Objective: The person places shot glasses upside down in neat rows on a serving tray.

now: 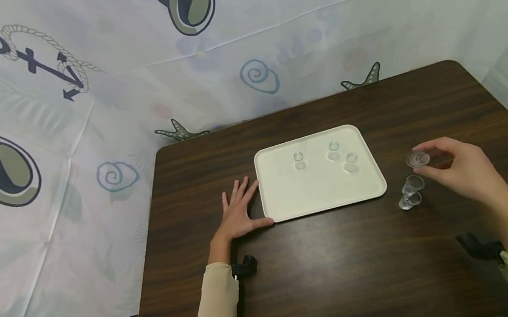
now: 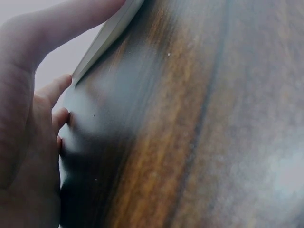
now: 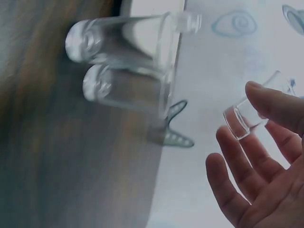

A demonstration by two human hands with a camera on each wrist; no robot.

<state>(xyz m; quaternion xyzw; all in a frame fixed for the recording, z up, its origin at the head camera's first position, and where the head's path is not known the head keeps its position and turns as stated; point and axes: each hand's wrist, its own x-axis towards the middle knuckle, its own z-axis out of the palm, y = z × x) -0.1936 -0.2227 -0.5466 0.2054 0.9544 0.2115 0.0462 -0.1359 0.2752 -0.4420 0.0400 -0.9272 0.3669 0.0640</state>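
Between the thumb and fingers of my right hand [image 1: 461, 166] is a small clear shot glass [image 1: 418, 158], lifted above the table. Just below it in the head view, two more shot glasses [image 3: 124, 40] stand upright side by side, wide rims up. My left hand [image 1: 237, 216] lies with fingers spread at the left end of a cream tray [image 1: 308, 199]. Its thumb and index finger touch the tray's rim. Toward the back of the tray sit three shot glasses [image 1: 298, 157], each showing a small ring above a wider round outline.
The dark wood table [image 1: 337, 262] reaches back to a printed curtain [image 1: 211, 91] with anchors, shells and starfish. Black wrist straps sit on both forearms, by the cream sleeves [image 1: 217, 305]. The two standing glasses are right of the tray, close to my right hand.
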